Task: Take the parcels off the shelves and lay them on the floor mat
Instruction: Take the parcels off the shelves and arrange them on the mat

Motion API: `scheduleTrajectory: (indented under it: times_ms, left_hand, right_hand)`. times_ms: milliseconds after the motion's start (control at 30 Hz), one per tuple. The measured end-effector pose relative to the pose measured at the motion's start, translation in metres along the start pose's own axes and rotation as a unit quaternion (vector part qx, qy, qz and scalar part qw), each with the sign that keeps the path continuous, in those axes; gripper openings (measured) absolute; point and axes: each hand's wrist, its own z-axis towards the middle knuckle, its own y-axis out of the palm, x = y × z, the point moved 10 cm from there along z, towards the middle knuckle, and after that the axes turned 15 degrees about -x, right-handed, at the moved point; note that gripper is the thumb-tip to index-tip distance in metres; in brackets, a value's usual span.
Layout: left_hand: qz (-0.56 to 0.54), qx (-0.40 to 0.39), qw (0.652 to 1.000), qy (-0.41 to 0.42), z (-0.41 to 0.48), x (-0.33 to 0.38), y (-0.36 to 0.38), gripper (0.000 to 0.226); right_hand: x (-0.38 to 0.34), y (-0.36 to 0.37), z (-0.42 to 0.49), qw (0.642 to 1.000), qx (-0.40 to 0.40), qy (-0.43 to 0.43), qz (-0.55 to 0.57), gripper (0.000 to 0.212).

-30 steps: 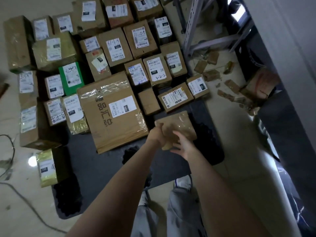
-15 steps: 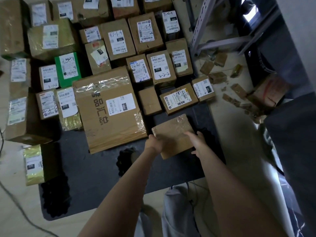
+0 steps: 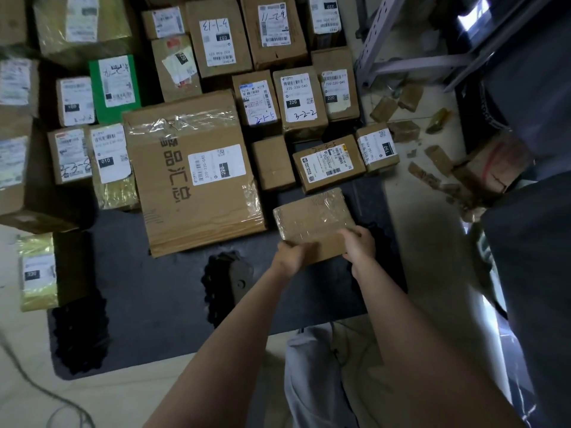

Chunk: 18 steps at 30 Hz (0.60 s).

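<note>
1. Since a second ago, the small brown cardboard parcel wrapped in clear tape (image 3: 312, 217) is sitting lower and farther from the person, now flat rather than tipped up, and both hands have gone out with it.
2. The left hand (image 3: 290, 257) is gripping the parcel's near left corner, its fingers curled under the edge.
3. The right hand (image 3: 360, 244) is gripping the near right edge, its fingers curled over the top face.
4. The parcel is lying over the right part of the dark grey floor mat (image 3: 148, 273); whether it is resting on the mat cannot be told.
5. It is sitting just right of the large flat brown cardboard box with a white label (image 3: 191, 180) and just near of the flat brown parcel with a printed label (image 3: 329, 163).
6. More labelled parcels are filling the far half of the mat, among them a green one (image 3: 114, 88).
7. A grey metal shelf frame (image 3: 380, 35) is standing at the far right, with brown cardboard scraps (image 3: 404, 131) lying on the pale floor beside it.
</note>
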Motion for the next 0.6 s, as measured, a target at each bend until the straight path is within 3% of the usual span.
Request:
scheduleTrajectory:
  times_ms: [67,233,333,500,600]
  left_hand:
    - [0.024,0.014,0.999,0.018,-0.003,0.007,-0.006,0.062]
    - [0.070,0.007,0.997,0.044,-0.019,0.028,-0.022,0.070]
    - [0.089,-0.004,0.994,0.071,-0.036,0.040,-0.021,0.049]
    - [0.130,-0.001,0.989,0.077,-0.071,0.057,-0.019,0.042]
    - [0.153,0.028,0.985,0.078,-0.102,0.074,-0.023,0.045]
  right_hand:
    - [-0.004,0.003,0.000,1.000,-0.008,-0.011,0.014,0.052]
    - [-0.014,0.042,-0.009,0.994,-0.088,-0.018,0.063,0.061]
    - [-0.007,0.056,-0.024,0.996,-0.088,-0.002,0.008,0.060]
    - [-0.012,0.062,-0.065,0.995,-0.093,-0.016,0.019,0.009]
    - [-0.035,0.055,-0.098,0.993,-0.080,-0.052,0.064,0.005]
